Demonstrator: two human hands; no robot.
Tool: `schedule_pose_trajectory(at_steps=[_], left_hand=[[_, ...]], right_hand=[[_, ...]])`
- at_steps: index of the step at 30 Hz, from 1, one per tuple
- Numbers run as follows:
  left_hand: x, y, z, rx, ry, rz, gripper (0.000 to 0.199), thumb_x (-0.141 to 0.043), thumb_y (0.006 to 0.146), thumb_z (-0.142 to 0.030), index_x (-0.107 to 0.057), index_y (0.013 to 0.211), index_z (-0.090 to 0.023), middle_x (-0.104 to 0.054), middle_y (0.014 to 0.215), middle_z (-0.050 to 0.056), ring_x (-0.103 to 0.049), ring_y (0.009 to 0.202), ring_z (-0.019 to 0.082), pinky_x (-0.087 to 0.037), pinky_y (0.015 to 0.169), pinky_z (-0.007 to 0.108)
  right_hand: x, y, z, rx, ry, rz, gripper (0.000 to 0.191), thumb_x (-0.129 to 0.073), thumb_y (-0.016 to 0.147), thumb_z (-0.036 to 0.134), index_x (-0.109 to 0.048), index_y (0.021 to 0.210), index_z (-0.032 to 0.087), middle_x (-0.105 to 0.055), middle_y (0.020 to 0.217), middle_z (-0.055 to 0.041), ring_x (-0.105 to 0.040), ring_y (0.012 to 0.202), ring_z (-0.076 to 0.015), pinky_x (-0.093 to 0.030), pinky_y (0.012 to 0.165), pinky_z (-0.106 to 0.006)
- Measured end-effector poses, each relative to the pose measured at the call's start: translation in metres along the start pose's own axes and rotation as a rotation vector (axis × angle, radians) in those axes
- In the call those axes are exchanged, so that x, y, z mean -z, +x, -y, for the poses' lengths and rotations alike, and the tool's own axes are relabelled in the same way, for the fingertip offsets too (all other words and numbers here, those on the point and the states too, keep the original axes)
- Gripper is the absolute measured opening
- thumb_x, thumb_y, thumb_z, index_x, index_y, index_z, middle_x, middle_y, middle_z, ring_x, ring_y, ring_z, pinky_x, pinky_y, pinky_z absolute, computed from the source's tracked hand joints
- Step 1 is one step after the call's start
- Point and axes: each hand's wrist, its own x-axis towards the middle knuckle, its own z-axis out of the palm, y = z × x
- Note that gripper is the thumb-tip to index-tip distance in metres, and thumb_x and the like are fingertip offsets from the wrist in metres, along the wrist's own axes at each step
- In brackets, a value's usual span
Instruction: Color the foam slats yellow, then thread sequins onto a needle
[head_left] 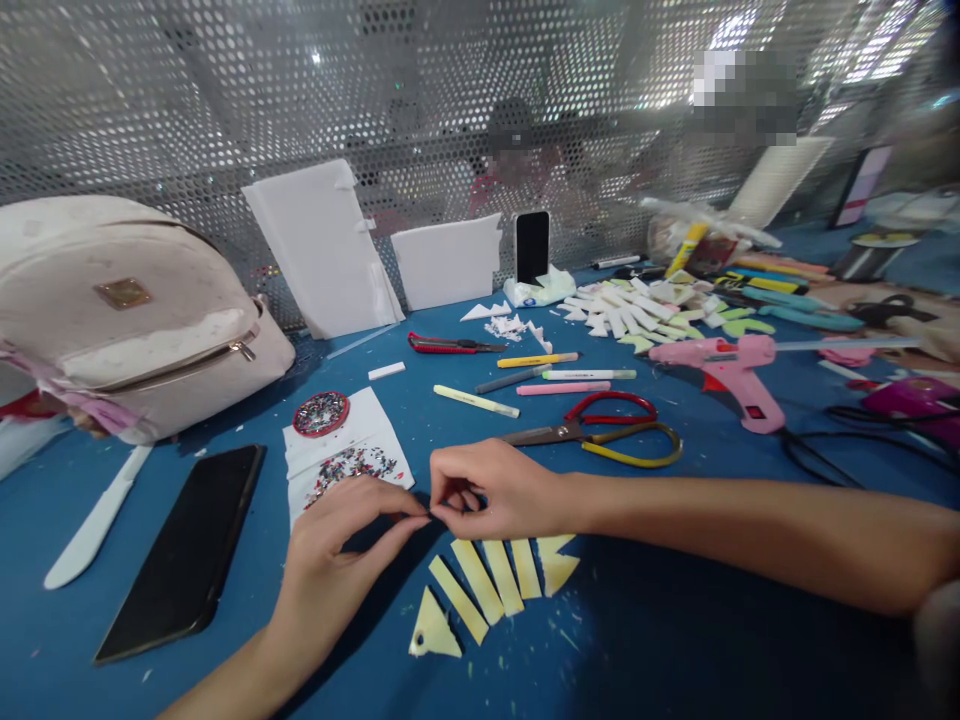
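My left hand (349, 545) pinches with thumb and forefinger, its tips meeting those of my right hand (495, 490), which is pinched too. Whatever sits between the fingertips is too small to make out. Just below my hands lie yellow foam-like pieces in a fish shape: a triangular head (435, 628) with a dark eye hole, several strips (478, 583) and a notched tail (557, 566). Behind my left hand, white paper (382, 425) bears scattered coloured sequins or glitter (360, 463) and a round red-rimmed lid (321, 413) holding more. Scissors (600, 432) lie behind my right hand.
A black phone (184, 555) and white plastic knife (101, 520) lie left, before a backpack (135, 310). Several markers (540, 360) and a red cutter (454, 344) lie mid-table. At right are a pink glue gun (731, 370), its cable, and a pile of cut pieces (637, 305).
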Motion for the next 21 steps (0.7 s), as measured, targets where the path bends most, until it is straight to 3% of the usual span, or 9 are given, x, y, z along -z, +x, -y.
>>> schedule_pose_trajectory(at_steps=[6,12,15,18,21], left_hand=[[0.006,0.008,0.000,-0.052,0.002,-0.021,0.011,-0.070,0.092,-0.014,-0.074,0.088,-0.024,-0.079,0.085,-0.003,-0.073,0.078,0.015,-0.054,0.077,0.027],[0.029,0.024,-0.006,-0.088,0.135,-0.131,0.013,-0.068,0.094,-0.014,-0.075,0.093,-0.025,-0.079,0.091,-0.003,-0.073,0.086,0.015,-0.053,0.088,0.028],[0.033,0.029,-0.011,-0.103,0.159,-0.175,0.013,-0.068,0.094,-0.014,-0.075,0.094,-0.025,-0.078,0.101,0.000,-0.072,0.096,0.017,-0.053,0.091,0.030],[0.029,0.030,-0.014,-0.110,0.180,-0.191,0.013,-0.068,0.093,-0.014,-0.076,0.094,-0.024,-0.074,0.111,0.002,-0.071,0.095,0.018,-0.055,0.086,0.031],[0.022,0.029,-0.014,-0.126,0.202,-0.163,0.013,-0.067,0.093,-0.014,-0.076,0.092,-0.024,-0.072,0.111,0.004,-0.070,0.095,0.018,-0.056,0.082,0.029]], right_hand=[[0.005,0.003,0.001,-0.109,0.194,-0.001,0.009,-0.061,0.093,0.021,-0.062,0.100,0.017,-0.063,0.081,0.0011,-0.054,0.064,-0.0078,-0.039,0.056,-0.018],[0.006,0.007,-0.007,-0.192,0.456,-0.198,0.018,-0.051,0.102,0.030,-0.058,0.112,0.016,-0.065,0.100,-0.0052,-0.063,0.080,-0.0111,-0.050,0.069,-0.023],[0.004,0.007,-0.008,-0.146,0.386,-0.247,0.018,-0.053,0.099,0.024,-0.057,0.116,0.017,-0.065,0.103,-0.0065,-0.064,0.088,-0.0134,-0.048,0.066,-0.022],[0.003,0.006,-0.006,-0.076,0.268,-0.212,0.029,-0.058,0.094,0.016,-0.057,0.123,0.018,-0.068,0.106,-0.0067,-0.065,0.096,-0.0154,-0.044,0.062,-0.021],[0.002,0.005,-0.003,-0.028,0.170,-0.169,0.035,-0.068,0.089,0.015,-0.060,0.123,0.019,-0.071,0.103,-0.0041,-0.066,0.091,-0.0144,-0.044,0.064,-0.022]])
